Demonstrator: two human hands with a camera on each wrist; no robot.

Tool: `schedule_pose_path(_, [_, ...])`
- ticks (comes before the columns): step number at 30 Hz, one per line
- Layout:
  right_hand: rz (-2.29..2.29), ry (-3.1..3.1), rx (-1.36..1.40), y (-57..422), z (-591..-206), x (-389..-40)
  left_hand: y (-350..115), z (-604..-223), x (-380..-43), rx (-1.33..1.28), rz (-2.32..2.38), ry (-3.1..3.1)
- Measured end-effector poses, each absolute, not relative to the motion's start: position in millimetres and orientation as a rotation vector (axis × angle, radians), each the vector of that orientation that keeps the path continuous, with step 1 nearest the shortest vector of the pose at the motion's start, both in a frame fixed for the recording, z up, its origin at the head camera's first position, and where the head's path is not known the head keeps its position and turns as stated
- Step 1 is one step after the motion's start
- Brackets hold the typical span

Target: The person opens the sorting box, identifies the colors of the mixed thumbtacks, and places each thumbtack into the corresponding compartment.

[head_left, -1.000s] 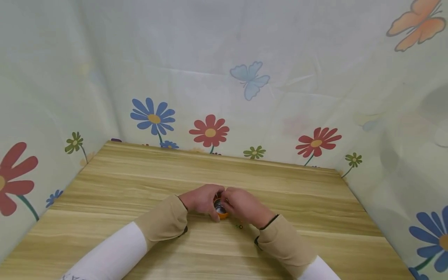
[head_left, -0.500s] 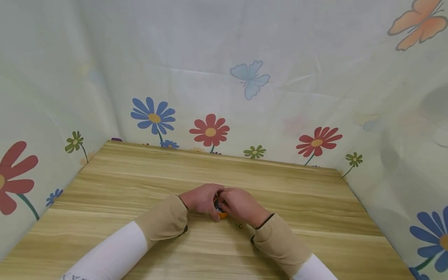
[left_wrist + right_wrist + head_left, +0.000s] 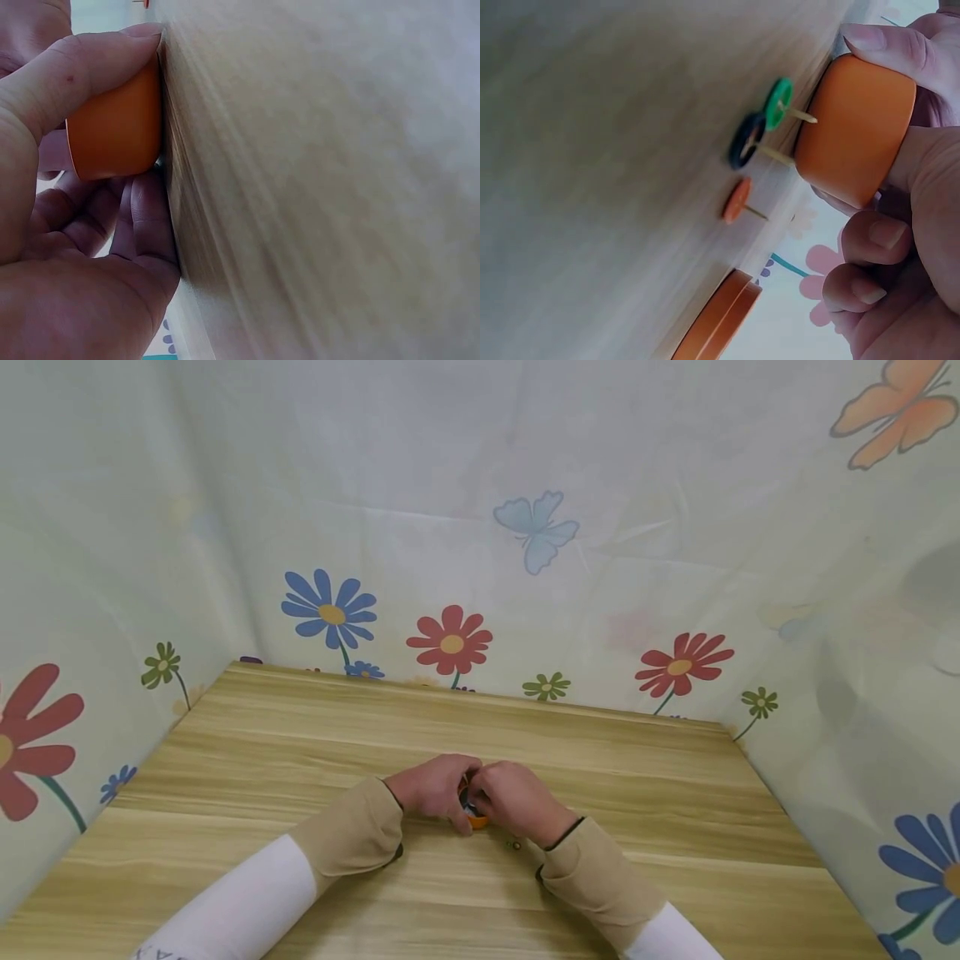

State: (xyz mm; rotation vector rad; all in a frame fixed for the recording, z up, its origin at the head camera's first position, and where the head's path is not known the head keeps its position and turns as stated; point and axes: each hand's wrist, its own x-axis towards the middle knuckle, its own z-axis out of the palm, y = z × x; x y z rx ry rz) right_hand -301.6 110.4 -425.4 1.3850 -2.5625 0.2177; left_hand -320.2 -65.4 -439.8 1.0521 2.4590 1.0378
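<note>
My left hand grips a small round orange tin that stands on the table, thumb on the near side and fingers on the far side. The left wrist view shows the tin's smooth wall between thumb and fingers. My right hand reaches over the rim with thumb and forefinger inside; I cannot tell what they hold. Its other fingers are curled outside the tin. Beside the tin, in the right wrist view, lie a green thumbtack, a dark thumbtack and an orange thumbtack, pins up.
An orange round lid lies farther along the table in the right wrist view. The wood-grain table is walled on the back and sides by a white cloth with printed flowers and butterflies.
My right hand has shifted slightly left and its fingers cover more of the tin's opening. The left hand and the tin stay in place.
</note>
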Motion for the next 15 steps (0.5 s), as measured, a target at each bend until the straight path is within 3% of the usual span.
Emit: schedule_pose_path(15, [0.248, -2.57, 1.437, 108.5, -421.6, -303.1, -64.8, -440.9, -320.4, 1.039, 1.018, 2.471])
